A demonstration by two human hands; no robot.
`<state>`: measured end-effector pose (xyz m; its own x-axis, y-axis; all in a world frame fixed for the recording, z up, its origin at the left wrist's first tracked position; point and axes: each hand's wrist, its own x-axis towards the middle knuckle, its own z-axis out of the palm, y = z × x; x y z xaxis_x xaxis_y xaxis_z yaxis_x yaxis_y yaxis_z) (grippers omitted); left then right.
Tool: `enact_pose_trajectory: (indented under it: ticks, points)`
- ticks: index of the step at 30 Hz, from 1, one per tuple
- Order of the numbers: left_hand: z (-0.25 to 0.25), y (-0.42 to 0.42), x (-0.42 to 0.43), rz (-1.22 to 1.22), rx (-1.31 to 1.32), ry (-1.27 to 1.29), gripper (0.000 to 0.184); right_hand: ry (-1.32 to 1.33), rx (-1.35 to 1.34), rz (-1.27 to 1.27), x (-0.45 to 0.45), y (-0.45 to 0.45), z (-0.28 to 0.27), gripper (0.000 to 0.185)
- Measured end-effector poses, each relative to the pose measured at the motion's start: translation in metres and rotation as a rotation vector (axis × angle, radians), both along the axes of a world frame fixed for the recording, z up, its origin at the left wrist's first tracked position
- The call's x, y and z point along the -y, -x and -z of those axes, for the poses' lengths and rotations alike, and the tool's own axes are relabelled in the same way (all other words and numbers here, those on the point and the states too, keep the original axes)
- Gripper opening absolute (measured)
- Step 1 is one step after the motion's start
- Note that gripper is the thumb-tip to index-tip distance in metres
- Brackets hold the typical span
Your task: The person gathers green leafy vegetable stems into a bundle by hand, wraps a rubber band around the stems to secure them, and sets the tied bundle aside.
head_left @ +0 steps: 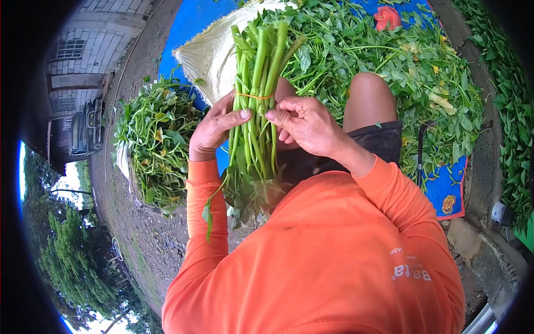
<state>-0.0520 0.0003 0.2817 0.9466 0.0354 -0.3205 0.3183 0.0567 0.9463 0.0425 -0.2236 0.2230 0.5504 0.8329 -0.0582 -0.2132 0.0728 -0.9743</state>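
A bundle of leafy greens [257, 128] stands in front of my chest, thick cut stems up and leaves hanging down. An orange rubber band [255, 96] circles its stems. My left hand [214, 127] is wrapped round the bundle from the left, thumb across the front just below the band. On the other side, my right hand [308, 123] is closed, its thumb and forefinger pinching at the bundle's right edge beneath the band. The stems partly hide the fingertips of both hands.
Loose greens [334, 50] cover much of the blue tarp [183, 33] ahead, beside a whitish sack [208, 55]. Another heap of greens [158, 139] lies at left. Rubber bands [448, 204] and a dark curved-handled tool [420, 150] are at right; a red plastic bag [387, 18] sits farther off.
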Motion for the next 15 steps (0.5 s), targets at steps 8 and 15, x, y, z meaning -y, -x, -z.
enact_pose_trajectory:
  ticks: [8, 15]
  points:
    - [-0.004, -0.015, 0.051, 0.023, 0.076, -0.206, 0.067, -0.115, 0.335, 0.104, -0.003, -0.014, 0.012, 0.024]
    - [-0.011, 0.01, 0.022, 0.018, -0.123, -0.154, 0.048, -0.29, 0.874, 0.454, -0.006, -0.011, -0.011, 0.018]
